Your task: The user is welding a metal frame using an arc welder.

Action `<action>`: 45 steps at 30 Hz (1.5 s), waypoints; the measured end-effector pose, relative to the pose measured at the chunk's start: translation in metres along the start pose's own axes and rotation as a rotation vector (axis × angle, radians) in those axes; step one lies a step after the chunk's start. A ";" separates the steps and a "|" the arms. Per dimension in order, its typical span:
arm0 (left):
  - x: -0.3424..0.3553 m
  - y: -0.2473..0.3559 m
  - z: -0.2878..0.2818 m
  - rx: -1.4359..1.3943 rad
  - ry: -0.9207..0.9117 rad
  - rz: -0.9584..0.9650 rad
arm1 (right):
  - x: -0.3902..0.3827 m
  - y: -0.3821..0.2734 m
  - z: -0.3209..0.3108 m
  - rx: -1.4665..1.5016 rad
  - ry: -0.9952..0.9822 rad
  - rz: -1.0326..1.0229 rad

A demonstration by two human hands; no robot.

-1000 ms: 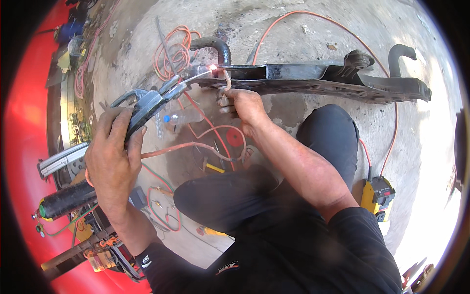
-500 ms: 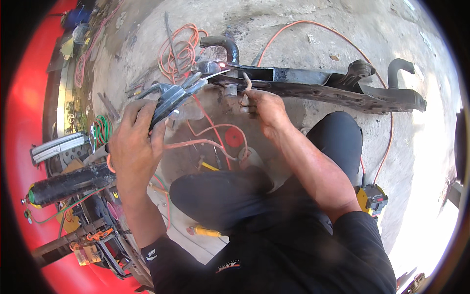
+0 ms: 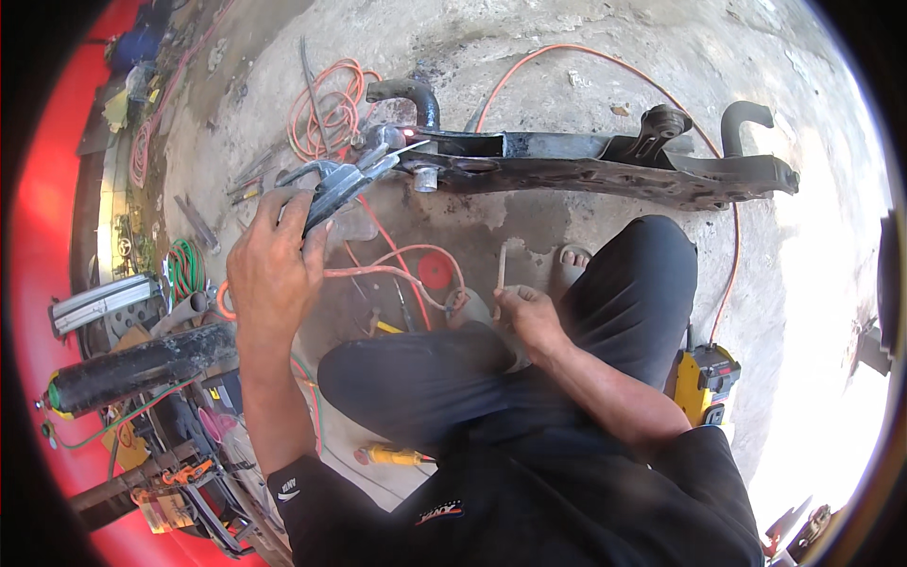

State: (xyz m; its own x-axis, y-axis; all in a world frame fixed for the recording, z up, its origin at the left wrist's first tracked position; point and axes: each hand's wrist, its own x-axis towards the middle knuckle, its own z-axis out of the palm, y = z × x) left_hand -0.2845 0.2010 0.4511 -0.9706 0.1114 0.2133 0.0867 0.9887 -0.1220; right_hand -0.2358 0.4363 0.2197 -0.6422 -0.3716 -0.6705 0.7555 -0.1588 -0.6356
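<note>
My left hand (image 3: 276, 269) is closed around a welding electrode holder (image 3: 331, 194), which has a thin welding rod (image 3: 410, 148) clamped in its jaws. The rod's tip is at the left end of a long dark metal beam (image 3: 567, 170) with curved arms at its ends. Close to that tip, a small spot on the beam glows faintly red. Over the floor, in front of my knees, my right hand (image 3: 531, 319) grips a slim bent metal rod (image 3: 503, 265) pointing upward, well apart from the beam. Most of the rod's lower part is hidden in my fist.
An orange cable (image 3: 331, 109) lies coiled behind the beam, and another stretch curves around it. Left of me lie a black gas cylinder (image 3: 142, 369), a green hose coil (image 3: 185, 267) and assorted tools. A yellow-and-black machine (image 3: 707, 383) stands at my right; a yellow-handled tool (image 3: 397, 455) lies below.
My right hand has pulled back from the beam toward my knees with the bent metal rod in it. The left hand still holds the electrode holder near the beam; the red glow looks dimmer.
</note>
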 end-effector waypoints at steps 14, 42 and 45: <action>0.011 -0.011 0.011 0.104 -0.079 0.234 | 0.029 0.045 0.000 -0.139 -0.033 0.207; 0.031 -0.011 -0.003 0.137 -0.114 0.267 | 0.012 -0.060 0.048 -1.648 -0.901 -0.405; 0.033 -0.009 -0.003 0.130 -0.115 0.274 | 0.014 -0.050 0.046 -1.680 -0.888 -0.497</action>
State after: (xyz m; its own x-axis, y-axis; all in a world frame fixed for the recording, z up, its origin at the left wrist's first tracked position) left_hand -0.3171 0.1959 0.4624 -0.9348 0.3524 0.0453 0.3260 0.9015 -0.2845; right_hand -0.2768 0.3971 0.2597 -0.0835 -0.9371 -0.3389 -0.6513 0.3087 -0.6932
